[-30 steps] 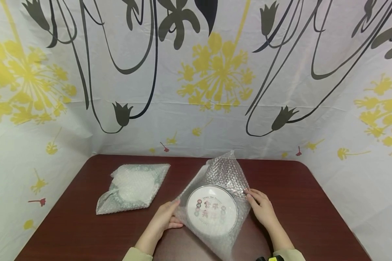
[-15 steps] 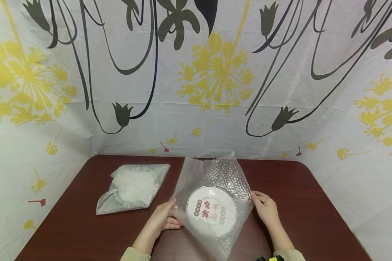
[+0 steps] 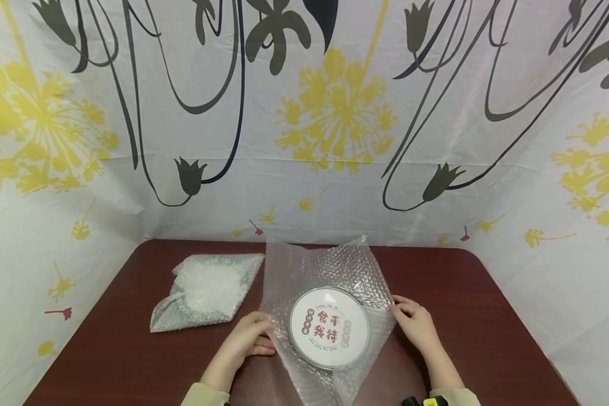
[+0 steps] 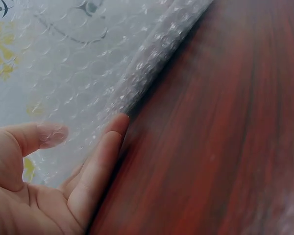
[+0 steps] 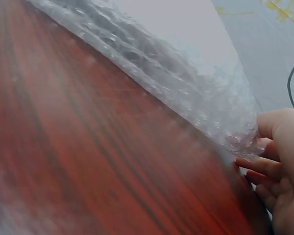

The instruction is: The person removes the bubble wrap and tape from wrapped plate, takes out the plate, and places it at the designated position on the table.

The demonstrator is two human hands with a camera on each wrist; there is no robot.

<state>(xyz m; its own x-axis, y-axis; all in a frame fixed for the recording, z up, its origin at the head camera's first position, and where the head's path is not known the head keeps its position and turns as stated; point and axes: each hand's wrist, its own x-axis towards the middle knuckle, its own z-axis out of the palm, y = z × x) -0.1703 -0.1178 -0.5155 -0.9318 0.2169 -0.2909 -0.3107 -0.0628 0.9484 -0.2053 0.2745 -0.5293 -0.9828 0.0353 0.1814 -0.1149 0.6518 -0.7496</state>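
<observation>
A round white plate (image 3: 329, 327) with a dark rim and red characters lies on a sheet of clear bubble wrap (image 3: 296, 268) on the table. Part of the wrap covers the plate's right side, where the print looks hazy. My left hand (image 3: 243, 342) holds the wrap's left edge; the left wrist view shows the thumb and fingers at that edge (image 4: 132, 93). At the other side, my right hand (image 3: 416, 324) pinches the right corner of the wrap, and its fingertips (image 5: 245, 164) meet the bunched film in the right wrist view.
Left of the plate lies a flat bubble-wrapped bundle (image 3: 210, 288), its contents whitish and blurred. The dark red wooden table (image 3: 467, 316) reaches back to a patterned white cloth (image 3: 304, 197). A black-and-yellow item (image 3: 431, 401) shows by the right wrist.
The left flap of wrap has swung off the plate and spread out to the left, baring the print. My left hand has shifted slightly left; the right hand has moved to the corner.
</observation>
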